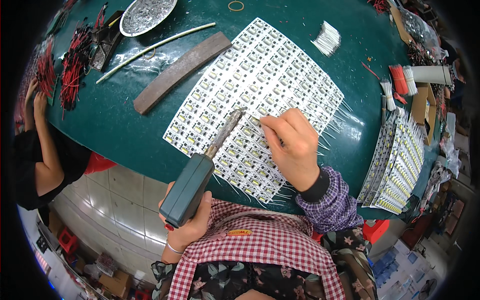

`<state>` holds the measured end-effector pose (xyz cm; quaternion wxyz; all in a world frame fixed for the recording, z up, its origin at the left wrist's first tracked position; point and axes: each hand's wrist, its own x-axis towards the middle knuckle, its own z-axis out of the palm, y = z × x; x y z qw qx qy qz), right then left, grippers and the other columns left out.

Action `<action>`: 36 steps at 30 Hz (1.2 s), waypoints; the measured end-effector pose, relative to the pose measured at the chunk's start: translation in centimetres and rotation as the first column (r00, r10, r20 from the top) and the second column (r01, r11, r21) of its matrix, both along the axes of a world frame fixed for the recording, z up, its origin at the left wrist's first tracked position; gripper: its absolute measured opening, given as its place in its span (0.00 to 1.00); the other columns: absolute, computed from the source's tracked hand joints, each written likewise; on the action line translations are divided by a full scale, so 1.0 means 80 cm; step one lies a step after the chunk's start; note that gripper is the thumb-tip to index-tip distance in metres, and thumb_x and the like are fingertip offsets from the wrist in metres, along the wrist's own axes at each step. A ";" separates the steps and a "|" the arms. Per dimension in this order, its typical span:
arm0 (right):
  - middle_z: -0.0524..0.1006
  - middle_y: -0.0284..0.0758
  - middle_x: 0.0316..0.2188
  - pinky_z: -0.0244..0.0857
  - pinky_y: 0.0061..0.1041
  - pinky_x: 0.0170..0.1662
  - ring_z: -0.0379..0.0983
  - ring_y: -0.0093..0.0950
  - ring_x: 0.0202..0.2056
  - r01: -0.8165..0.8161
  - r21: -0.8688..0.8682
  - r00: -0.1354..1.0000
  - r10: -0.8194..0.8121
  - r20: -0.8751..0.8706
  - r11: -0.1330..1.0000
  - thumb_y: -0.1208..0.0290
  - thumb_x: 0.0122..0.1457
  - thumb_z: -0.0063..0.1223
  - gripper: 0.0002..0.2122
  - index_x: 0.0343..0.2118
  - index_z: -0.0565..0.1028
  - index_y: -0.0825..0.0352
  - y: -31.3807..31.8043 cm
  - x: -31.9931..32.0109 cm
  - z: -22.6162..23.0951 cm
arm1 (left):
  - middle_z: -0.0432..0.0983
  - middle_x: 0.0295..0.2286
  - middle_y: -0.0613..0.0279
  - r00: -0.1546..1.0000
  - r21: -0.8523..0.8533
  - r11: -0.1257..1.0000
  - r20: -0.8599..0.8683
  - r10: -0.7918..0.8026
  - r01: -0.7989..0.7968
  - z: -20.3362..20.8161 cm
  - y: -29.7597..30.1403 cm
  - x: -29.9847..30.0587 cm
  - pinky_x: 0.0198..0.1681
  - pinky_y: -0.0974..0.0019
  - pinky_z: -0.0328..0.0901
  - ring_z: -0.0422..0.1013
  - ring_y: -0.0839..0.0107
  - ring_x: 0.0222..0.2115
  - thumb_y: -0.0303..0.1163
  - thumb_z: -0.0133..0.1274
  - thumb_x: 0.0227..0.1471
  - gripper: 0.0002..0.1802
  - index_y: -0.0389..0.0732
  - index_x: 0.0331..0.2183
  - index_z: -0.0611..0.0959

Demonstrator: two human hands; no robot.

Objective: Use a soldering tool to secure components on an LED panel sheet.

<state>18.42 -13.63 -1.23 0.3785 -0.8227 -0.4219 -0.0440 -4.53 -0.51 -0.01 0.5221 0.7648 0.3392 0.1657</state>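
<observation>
A green-bodied soldering gun (189,187) is in my left hand (192,227), whose fingers wrap round its handle. Its worn metal barrel points up and to the right, and the tip is at a white LED circuit board panel (220,80). Rows of small boards with yellowish LEDs make up the panel, which lies flat. Just right of the tip, my right hand (295,145) has thumb and forefinger pinched together over the panel. Short white wires stick out from the panel's lower and right rows. Seemingly the pinch holds one such thin white wire, its end partly hidden by the fingers.
A brown curved bar (182,72) touches the panel's upper left edge; a pale rod (155,52) and a foil-like bowl (147,16) lie beyond. White wires (327,39) sit at far right, near wired panels (397,165). Another person's arms (44,135) work at left among red-black wires (75,70).
</observation>
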 end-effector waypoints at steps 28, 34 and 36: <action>0.67 0.35 0.24 0.65 0.32 0.28 0.69 0.33 0.27 0.003 0.027 0.999 -0.004 0.042 1.000 0.86 0.48 0.66 0.11 0.35 0.78 0.69 0.010 0.004 -0.014 | 0.75 0.29 0.58 0.995 -0.006 0.995 0.003 -0.096 0.096 0.007 0.008 0.034 0.23 0.68 0.65 0.72 0.69 0.21 0.23 0.64 0.51 0.08 0.34 0.36 0.85; 0.67 0.35 0.24 0.65 0.32 0.28 0.69 0.33 0.27 0.014 0.032 0.999 -0.015 0.044 0.999 0.86 0.48 0.66 0.11 0.34 0.78 0.69 0.010 0.004 -0.015 | 0.81 0.34 0.55 0.997 -0.082 0.996 -0.077 -0.024 0.017 0.005 -0.001 0.013 0.39 0.62 0.70 0.77 0.64 0.30 0.24 0.64 0.52 0.11 0.34 0.39 0.85; 0.66 0.35 0.24 0.64 0.32 0.28 0.69 0.33 0.27 0.014 0.035 0.999 -0.016 0.048 0.999 0.85 0.48 0.66 0.11 0.34 0.78 0.69 0.011 0.004 -0.015 | 0.82 0.37 0.55 0.998 -0.130 0.991 -0.047 0.039 -0.045 0.000 -0.006 0.003 0.50 0.57 0.68 0.78 0.62 0.34 0.25 0.65 0.52 0.13 0.33 0.41 0.85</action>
